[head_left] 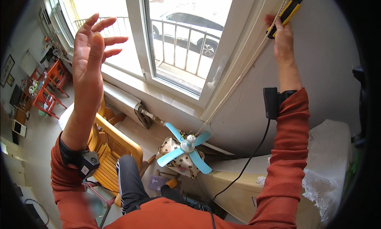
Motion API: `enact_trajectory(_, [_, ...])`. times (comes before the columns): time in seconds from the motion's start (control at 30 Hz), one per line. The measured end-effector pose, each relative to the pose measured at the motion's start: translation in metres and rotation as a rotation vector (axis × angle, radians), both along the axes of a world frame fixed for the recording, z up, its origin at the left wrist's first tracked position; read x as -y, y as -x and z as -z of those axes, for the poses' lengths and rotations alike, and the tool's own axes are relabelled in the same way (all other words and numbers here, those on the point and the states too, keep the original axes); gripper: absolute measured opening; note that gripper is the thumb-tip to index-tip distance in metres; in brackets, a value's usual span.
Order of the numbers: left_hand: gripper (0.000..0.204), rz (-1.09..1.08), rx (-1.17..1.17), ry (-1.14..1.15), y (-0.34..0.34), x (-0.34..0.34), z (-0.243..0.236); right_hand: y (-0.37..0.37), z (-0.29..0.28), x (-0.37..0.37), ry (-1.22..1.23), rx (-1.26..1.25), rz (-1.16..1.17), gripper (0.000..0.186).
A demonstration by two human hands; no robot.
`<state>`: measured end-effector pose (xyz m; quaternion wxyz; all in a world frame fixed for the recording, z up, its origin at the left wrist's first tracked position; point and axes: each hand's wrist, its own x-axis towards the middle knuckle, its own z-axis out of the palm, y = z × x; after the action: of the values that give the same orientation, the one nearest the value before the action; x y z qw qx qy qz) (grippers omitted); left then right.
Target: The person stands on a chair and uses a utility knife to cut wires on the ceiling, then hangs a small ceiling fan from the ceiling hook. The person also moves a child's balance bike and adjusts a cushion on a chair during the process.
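My left hand (89, 50) is raised in front of the bright window, fingers spread, touching nothing I can see. My right hand (283, 40) reaches up at the far right, closed around a long yellow-and-black hand tool (289, 14); its exact kind is unclear. Beside that hand, a pale beaded cord (284, 6) and a thin white cable (238, 83) run along the window frame (238, 46). Down below, a small fan (187, 145) with light blue blades rests on a star-patterned cloth (168, 145). The cable leads down toward the fan.
A wooden armchair (107, 161) stands below on the left, near a radiator (121, 104). Lower right is a cream-coloured surface (234, 181) with a white lace cover (327, 157). A black lead (242, 171) hangs from my right forearm. Red chairs (45, 100) stand far left.
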<state>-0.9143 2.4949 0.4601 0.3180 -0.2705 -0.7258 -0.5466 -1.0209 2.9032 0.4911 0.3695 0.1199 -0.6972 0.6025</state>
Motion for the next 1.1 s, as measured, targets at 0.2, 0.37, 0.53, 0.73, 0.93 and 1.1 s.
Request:
enact_trajectory(0.2, [0.060, -0.098, -0.002, 0.075, -0.007, 0.023, -0.004, 0.000, -0.001, 0.002, 0.016, -0.025, 0.010, 0.013])
enact_trajectory(0.37, [0.060, -0.188, -0.065, 0.149, -0.016, 0.033, -0.038, -0.001, -0.004, 0.003, 0.030, -0.009, 0.033, 0.014])
enact_trajectory(0.53, [0.060, -0.145, -0.154, 0.243, -0.017, 0.027, -0.072, 0.001, -0.004, 0.002, 0.053, -0.017, 0.028, 0.018])
enact_trajectory(0.73, [0.064, -0.027, -0.126, 0.267, 0.002, -0.002, -0.070, 0.005, -0.003, -0.002, 0.079, 0.018, 0.015, 0.021])
enact_trajectory(0.93, [0.056, 0.344, -0.028, 0.110, 0.075, -0.073, -0.021, 0.007, 0.000, -0.001, 0.065, -0.011, 0.064, 0.015])
enact_trajectory(1.1, [0.063, 0.462, 0.155, 0.037, 0.119, -0.166, 0.013, 0.008, 0.006, 0.004, 0.116, -0.041, 0.083, 0.016])
